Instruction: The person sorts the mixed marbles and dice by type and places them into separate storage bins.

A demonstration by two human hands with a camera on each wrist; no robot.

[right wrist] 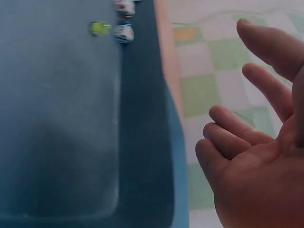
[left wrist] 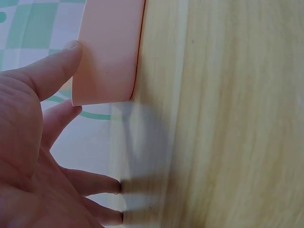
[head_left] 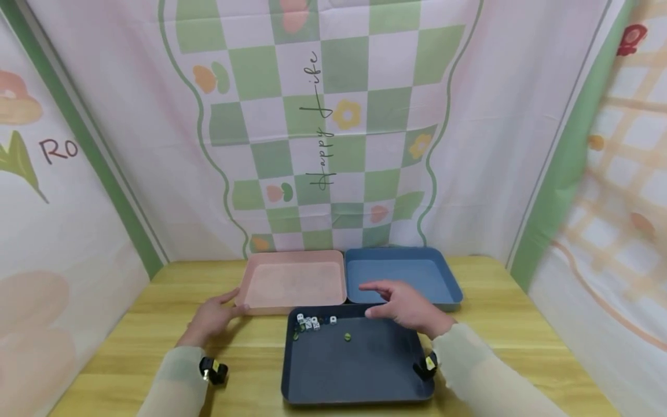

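Note:
My left hand [head_left: 212, 317] is at the near left corner of the pink tray [head_left: 244, 289]. In the left wrist view its thumb and index fingertip touch the tray's corner, and the other fingers are spread toward the table. My right hand [head_left: 409, 306] hovers above the dark tray's [head_left: 359, 370] far right part, close to the blue tray [head_left: 452, 284]. Nothing is between its spread thumb and fingers. In the dark tray's far left corner lie several white dice [head_left: 308, 323] among small green glass marbles [head_left: 296, 336]. One green marble [head_left: 347, 336] sits apart, nearer the tray's middle.
The pink and blue trays stand side by side along the back of the wooden table [head_left: 250, 365], with the dark tray in front of them. A checkered curtain [head_left: 323, 145] hangs behind, and cloth walls rise on both sides.

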